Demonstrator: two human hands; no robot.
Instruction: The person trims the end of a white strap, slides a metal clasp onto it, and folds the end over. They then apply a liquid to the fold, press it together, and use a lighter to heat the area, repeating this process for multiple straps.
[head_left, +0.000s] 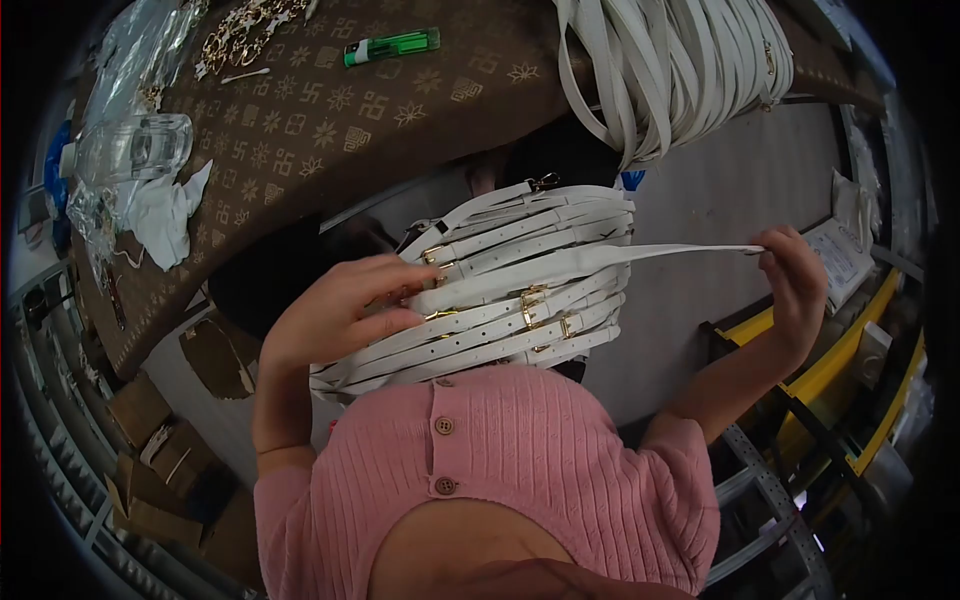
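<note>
A stack of white straps with gold buckles (520, 290) lies across my lap. My left hand (340, 305) rests on the left end of the stack, fingers closed around one strap near its buckle. The same white strap (660, 253) stretches to the right, where my right hand (795, 280) pinches its free tip between thumb and fingers. I wear a pink ribbed top (520, 470).
A brown patterned table (330, 110) stands ahead, carrying a green lighter (392, 46), a clear plastic bottle (135, 148), white cloth (170, 215) and gold chain pieces (240, 30). A large bundle of white straps (680, 60) hangs over its right end. Yellow metal framing (850, 350) lies at right.
</note>
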